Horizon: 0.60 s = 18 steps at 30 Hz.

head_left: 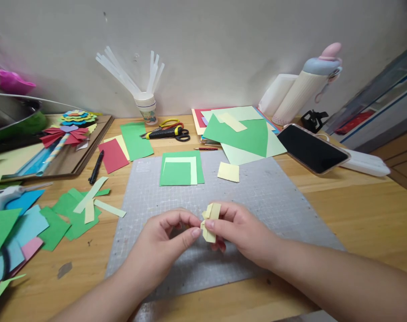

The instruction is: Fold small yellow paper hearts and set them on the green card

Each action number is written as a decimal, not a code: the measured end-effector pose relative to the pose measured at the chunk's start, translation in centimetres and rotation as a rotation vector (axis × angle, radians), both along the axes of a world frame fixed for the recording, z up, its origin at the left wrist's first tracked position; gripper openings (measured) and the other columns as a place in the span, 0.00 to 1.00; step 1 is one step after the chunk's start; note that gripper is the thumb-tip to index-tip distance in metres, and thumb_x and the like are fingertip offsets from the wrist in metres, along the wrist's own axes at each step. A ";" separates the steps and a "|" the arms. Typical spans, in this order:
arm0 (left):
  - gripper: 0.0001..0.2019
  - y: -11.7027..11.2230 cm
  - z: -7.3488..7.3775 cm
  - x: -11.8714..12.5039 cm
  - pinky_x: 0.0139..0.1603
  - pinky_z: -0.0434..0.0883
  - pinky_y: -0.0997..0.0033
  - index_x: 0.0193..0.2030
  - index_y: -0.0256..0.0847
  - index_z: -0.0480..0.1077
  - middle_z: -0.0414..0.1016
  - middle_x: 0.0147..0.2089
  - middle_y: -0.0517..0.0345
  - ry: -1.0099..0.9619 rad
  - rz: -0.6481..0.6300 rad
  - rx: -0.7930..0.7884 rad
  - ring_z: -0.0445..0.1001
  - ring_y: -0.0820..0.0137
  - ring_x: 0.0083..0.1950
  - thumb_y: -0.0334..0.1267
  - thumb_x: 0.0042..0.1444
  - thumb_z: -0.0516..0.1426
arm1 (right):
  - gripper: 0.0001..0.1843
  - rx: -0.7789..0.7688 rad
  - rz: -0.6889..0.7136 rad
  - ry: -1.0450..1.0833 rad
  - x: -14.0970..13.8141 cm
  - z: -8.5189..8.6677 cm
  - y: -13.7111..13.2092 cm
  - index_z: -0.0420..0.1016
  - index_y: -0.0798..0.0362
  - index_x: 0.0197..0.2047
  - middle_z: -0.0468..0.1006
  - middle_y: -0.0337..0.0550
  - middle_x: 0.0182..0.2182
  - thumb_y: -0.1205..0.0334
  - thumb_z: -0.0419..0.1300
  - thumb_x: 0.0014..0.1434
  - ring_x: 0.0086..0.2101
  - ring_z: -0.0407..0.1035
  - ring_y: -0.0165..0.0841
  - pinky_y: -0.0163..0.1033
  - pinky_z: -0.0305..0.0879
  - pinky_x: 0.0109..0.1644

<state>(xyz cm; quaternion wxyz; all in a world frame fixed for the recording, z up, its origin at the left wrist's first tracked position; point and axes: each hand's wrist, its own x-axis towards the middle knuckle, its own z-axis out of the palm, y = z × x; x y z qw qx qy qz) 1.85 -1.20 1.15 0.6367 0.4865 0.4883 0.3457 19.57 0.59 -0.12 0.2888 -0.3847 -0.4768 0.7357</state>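
My right hand (239,230) pinches a small folded piece of pale yellow paper (210,221) above the grey cutting mat (277,197). My left hand (166,243) is closed beside it, thumb and forefinger pinching the paper's left edge. Both hands hover over the mat's near half. On the mat farther back lie a stack of green paper squares (181,167) and a small pale yellow square (228,171).
Green, blue and pink paper scraps (65,217) lie at left with a black pen (96,167). Scissors and a yellow utility knife (168,129) lie behind the mat. A cup of straws (146,107), a paper stack (243,132), a phone (311,148) and a bottle (307,87) line the back.
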 end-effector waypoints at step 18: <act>0.07 0.2 0.0 -0.1 0.38 0.66 0.77 0.28 0.40 0.74 0.75 0.29 0.63 -0.048 -0.006 -0.068 0.70 0.74 0.34 0.40 0.51 0.63 | 0.13 0.120 0.032 0.047 0.1 -0.1 -0.3 0.65 0.55 0.27 0.66 0.34 0.23 0.56 0.59 0.59 0.24 0.59 0.25 0.32 0.57 0.28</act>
